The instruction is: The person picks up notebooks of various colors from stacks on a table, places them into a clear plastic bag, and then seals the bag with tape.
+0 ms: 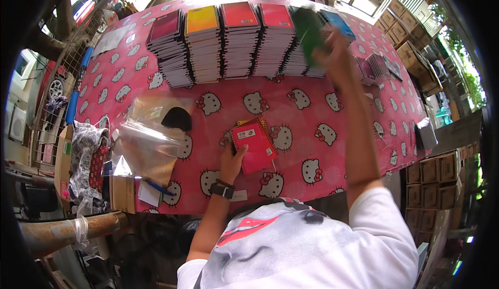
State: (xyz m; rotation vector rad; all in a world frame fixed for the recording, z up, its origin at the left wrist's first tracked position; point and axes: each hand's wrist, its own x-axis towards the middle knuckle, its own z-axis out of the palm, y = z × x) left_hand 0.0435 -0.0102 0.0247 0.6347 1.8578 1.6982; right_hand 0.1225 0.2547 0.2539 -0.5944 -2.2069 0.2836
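Note:
My left hand is closed on the left edge of a small bundle of spiral notebooks just above the table. A red notebook with a white label is uppermost, and a yellow one shows from under it. My right arm stretches to the far right of the table. There my right hand, smeared by motion, grips a green notebook that is tilted over the stacks. Across the back stand tall stacks of spiral notebooks, topped in maroon, yellow, red, pink-red and blue.
A pink cartoon-cat cloth covers the table. Clear plastic sleeves and a black rounded piece lie left. A small notepad with a blue pen lies near the front edge. Cardboard boxes are piled beyond the right side.

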